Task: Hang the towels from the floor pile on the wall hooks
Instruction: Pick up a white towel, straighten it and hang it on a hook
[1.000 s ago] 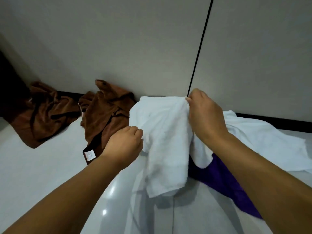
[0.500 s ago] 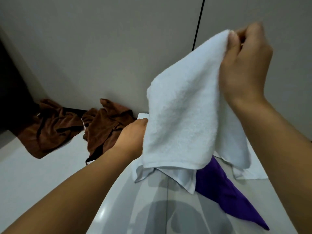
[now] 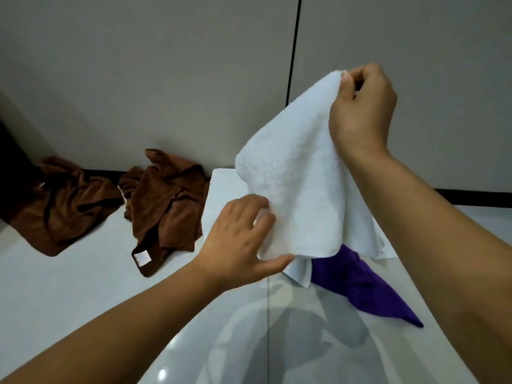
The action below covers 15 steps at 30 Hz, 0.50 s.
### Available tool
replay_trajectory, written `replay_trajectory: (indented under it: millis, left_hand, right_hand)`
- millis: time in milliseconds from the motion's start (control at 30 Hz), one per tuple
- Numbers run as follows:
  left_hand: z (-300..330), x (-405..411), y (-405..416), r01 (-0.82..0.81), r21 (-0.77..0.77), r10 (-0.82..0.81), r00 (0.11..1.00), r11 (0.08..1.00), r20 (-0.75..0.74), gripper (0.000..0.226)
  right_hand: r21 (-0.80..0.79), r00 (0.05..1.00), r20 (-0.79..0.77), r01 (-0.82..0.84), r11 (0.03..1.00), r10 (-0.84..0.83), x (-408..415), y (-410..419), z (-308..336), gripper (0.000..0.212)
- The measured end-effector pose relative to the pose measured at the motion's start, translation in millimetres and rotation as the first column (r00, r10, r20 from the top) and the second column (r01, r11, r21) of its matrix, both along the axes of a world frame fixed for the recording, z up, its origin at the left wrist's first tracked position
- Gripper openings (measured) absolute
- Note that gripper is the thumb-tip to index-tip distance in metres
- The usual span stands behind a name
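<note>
Right hand (image 3: 361,112) gripped the top corner of the white towel (image 3: 293,173), thumb and curled fingers clamped on the edge, raised in front of the wall (image 3: 166,65). Left hand (image 3: 241,242) held the towel's lower left edge: thumb under the hem, fingers curled over the front, so its grip was also closed on the cloth. Towel hung clear of the floor (image 3: 69,286), draped between the two hands.

Directly below it, more white cloth (image 3: 221,189) lay on the floor against the wall base, with a purple towel (image 3: 360,284) partly under it and sticking out to the right. Two brown towels to the left: one (image 3: 166,206) just beside the white cloth, white tag visible at its near corner; the other (image 3: 63,206) further left near the dark corner. Dark vertical seam (image 3: 293,45) ran down the wall behind the lifted towel.
</note>
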<state>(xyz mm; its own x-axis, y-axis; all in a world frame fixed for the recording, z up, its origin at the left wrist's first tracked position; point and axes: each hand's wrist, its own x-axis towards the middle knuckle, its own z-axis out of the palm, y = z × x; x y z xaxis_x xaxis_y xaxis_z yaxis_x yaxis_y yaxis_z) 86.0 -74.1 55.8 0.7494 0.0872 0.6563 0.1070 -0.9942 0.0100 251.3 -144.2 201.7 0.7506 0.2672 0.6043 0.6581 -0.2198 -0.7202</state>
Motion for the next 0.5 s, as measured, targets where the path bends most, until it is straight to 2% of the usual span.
replay_trajectory:
  millis: [100, 200, 333, 400, 500]
  left_hand:
    - [-5.5, 15.1, -13.2, 0.022, 0.032, -0.024, 0.997, 0.999, 0.069, 0.057]
    - [-8.6, 24.2, -13.3, -0.041, 0.090, 0.035, 0.997, 0.995, 0.070, 0.053]
    - [-13.0, 18.4, -10.7, -0.050, 0.123, 0.041, 0.997, 0.991, 0.073, 0.029]
    - [-9.8, 14.6, -7.8, -0.077, 0.071, 0.072, 0.995, 0.995, 0.064, 0.018]
    - [-3.8, 11.8, 0.0, -0.094, -0.097, 0.093, 0.996, 0.991, -0.010, 0.023]
  right_hand:
    - [-0.007, 1.000, -0.008, -0.007, 1.000, 0.007, -1.1, 1.9, -3.8, 0.014]
    - [-0.007, 1.000, -0.006, -0.008, 1.000, 0.008, -3.0, 3.7, -8.5, 0.014]
    - [-0.025, 1.000, -0.006, -0.015, 1.000, 0.015, -3.9, 6.3, -15.9, 0.014]
    - [-0.044, 1.000, -0.005, -0.024, 0.999, 0.024, -3.7, 6.9, -21.2, 0.015]
    - [-0.086, 0.999, 0.003, -0.039, 0.996, 0.040, -2.8, 6.6, -32.8, 0.020]
